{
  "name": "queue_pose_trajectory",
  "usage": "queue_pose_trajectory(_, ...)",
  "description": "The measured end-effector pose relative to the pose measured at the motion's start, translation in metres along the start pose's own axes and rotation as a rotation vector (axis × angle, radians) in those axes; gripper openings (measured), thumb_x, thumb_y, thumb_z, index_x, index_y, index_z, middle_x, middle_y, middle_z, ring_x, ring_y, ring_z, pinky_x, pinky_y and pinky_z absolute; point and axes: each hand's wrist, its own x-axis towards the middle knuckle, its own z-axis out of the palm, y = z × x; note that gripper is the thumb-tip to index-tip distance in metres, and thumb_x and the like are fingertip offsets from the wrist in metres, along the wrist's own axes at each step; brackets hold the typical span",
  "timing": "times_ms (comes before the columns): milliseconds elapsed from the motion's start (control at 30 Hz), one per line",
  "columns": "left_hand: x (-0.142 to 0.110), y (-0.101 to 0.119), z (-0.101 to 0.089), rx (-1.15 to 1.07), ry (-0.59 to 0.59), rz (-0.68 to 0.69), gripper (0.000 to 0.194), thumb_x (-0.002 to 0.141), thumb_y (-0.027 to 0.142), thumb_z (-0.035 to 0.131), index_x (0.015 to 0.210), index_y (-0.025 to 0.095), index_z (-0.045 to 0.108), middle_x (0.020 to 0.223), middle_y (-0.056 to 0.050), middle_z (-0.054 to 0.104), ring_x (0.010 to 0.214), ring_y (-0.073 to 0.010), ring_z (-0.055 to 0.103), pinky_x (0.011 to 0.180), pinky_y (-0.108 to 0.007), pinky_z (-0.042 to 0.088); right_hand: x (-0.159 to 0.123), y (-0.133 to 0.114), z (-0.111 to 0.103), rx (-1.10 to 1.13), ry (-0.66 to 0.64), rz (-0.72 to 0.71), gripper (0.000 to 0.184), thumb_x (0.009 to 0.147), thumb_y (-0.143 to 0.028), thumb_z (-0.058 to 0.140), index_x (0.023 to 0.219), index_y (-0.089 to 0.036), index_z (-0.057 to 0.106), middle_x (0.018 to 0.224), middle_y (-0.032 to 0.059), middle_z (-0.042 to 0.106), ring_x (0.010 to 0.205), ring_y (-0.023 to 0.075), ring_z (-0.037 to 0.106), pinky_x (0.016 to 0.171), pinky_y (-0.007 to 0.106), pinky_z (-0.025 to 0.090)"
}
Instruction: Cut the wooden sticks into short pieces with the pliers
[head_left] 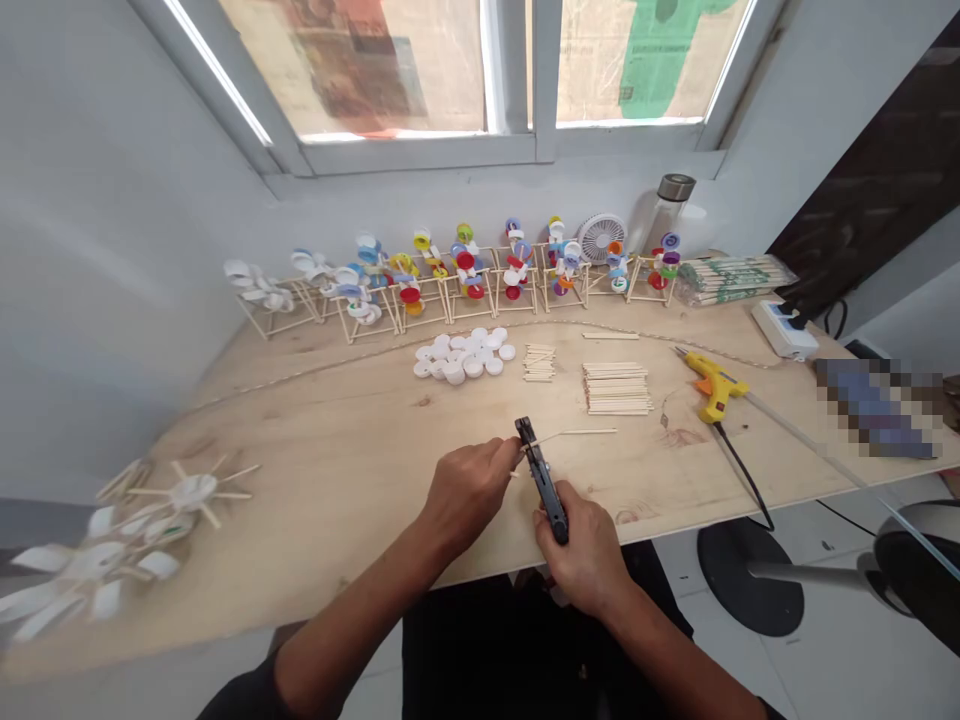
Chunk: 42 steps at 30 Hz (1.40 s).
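Note:
My right hand (583,555) grips the handles of black pliers (546,485), which point up and away from me. My left hand (466,495) pinches a thin wooden stick (581,433) near the pliers' jaws. The stick runs right across the jaws, and its far end sticks out over the plywood tabletop (360,470). The hands are close together, just above the table's near edge. My left fingers hide part of the stick.
Bottle-cap and stick models (465,270) line the back. White caps (463,355) and stick piles (615,388) lie mid-table. A yellow glue gun (712,385) rests right, its cord over the edge. A white cap-and-stick wheel (191,492) lies left.

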Motion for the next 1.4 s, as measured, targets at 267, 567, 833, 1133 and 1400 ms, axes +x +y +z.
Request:
queue_pose_trajectory(267, -0.002, -0.002, -0.007, -0.151, -0.143, -0.027, 0.02, 0.088, 0.02, 0.032, 0.089, 0.017, 0.052, 0.068, -0.002, 0.064, 0.06, -0.0135, 0.058, 0.052, -0.021, 0.037, -0.004, 0.0, -0.002, 0.017, -0.024, -0.002, 0.007, 0.078, -0.025, 0.048, 0.081, -0.02, 0.051, 0.069, 0.001, 0.063, 0.065, 0.0172, 0.059, 0.058, 0.023, 0.033)
queue_pose_trajectory(567, 0.008, -0.01, -0.027, -0.703, -0.361, -0.125, 0.033, 0.089, 0.031, 0.029, 0.078, 0.016, 0.056, 0.072, -0.001, 0.061, 0.067, -0.0118, 0.055, 0.065, -0.022, 0.042, -0.008, -0.003, -0.005, -0.017, -0.032, -0.042, 0.007, 0.078, -0.024, 0.048, 0.082, -0.019, 0.05, 0.068, 0.0007, 0.062, 0.062, 0.0161, 0.057, 0.056, 0.023, 0.031)
queue_pose_trajectory(833, 0.01, -0.01, -0.028, -0.722, -0.378, -0.118, 0.032, 0.089, 0.032, 0.029, 0.078, 0.016, 0.054, 0.073, 0.0, 0.059, 0.068, -0.0115, 0.054, 0.066, -0.022, 0.041, -0.008, -0.002, -0.003, -0.012, -0.011, -0.052, 0.006, 0.077, -0.023, 0.048, 0.081, -0.019, 0.05, 0.067, 0.0006, 0.062, 0.062, 0.0159, 0.057, 0.056, 0.023, 0.032)
queue_pose_trajectory(1133, 0.004, -0.006, -0.017, -0.27, -0.256, -0.065, 0.022, 0.088, 0.023, 0.031, 0.079, 0.017, 0.05, 0.06, -0.001, 0.057, 0.053, -0.0135, 0.053, 0.049, -0.021, 0.033, -0.002, -0.002, -0.003, 0.001, -0.033, -0.016, 0.006, 0.078, -0.025, 0.048, 0.081, -0.019, 0.051, 0.066, 0.0, 0.062, 0.061, 0.016, 0.058, 0.056, 0.023, 0.032)
queue_pose_trajectory(1400, 0.002, -0.006, -0.003, -0.075, -0.057, 0.05, 0.026, 0.09, 0.022, 0.031, 0.074, 0.016, 0.051, 0.055, 0.0, 0.056, 0.047, -0.0095, 0.048, 0.047, -0.02, 0.027, 0.0, 0.001, 0.002, 0.022, -0.006, -0.029, 0.003, 0.077, -0.023, 0.045, 0.076, -0.02, 0.047, 0.06, -0.0012, 0.058, 0.056, 0.0148, 0.055, 0.054, 0.023, 0.032)
